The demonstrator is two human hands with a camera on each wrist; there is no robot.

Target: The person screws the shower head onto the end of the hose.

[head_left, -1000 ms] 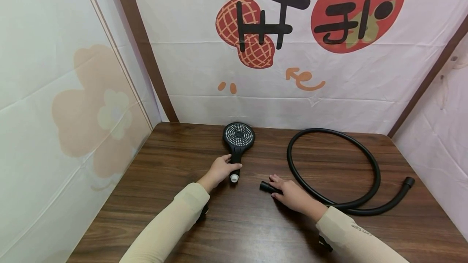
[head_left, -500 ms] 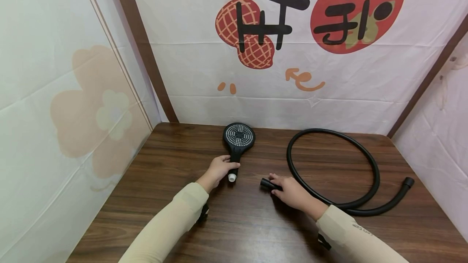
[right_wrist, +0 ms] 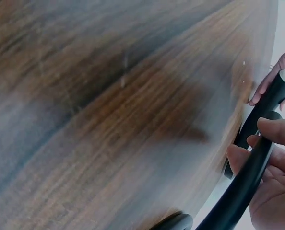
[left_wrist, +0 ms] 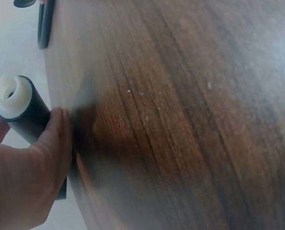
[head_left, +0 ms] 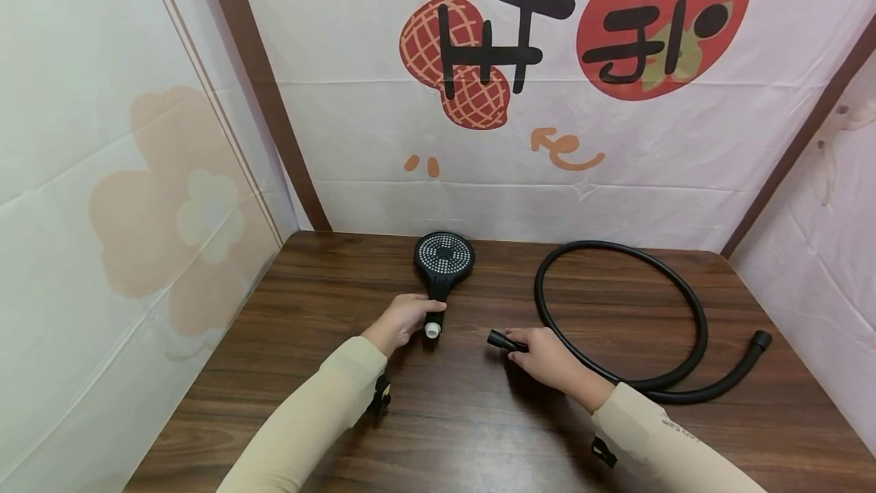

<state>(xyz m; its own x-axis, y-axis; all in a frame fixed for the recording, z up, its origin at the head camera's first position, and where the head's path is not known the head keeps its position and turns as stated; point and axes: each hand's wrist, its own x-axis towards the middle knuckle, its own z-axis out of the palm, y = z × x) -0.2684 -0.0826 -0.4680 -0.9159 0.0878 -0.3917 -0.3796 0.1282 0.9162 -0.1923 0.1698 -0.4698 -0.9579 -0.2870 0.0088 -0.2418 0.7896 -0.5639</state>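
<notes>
Shower head (head_left: 444, 254) face up on the desk (head_left: 438, 424), rear-left of centre, and the left hand (head_left: 402, 316) has it by the handle! Fingers curl in from either side, parted only by the width of the handle, with the white threaded tip (left_wrist: 20, 98) poking out bare beyond them, pointing toward the person.

Across to the right hand (head_left: 547, 356), and it's a pinch: thumb one side, fingers the other, closed down to the thickness of the hose (head_left: 664, 383) just behind its near end (head_left: 500, 339). That end points at the shower head, near but apart. The rest loops away over the right of the desk, crosses itself, and the far end (head_left: 762, 340) lies out by the right edge.

Now the writing! Bold black characters sprawl over red fruit shapes on the backdrop (head_left: 369, 105), but they're so stylised I can't read them with certainty. Small dark lettering on the right sleeve (head_left: 643, 436), too blurred to make out.
</notes>
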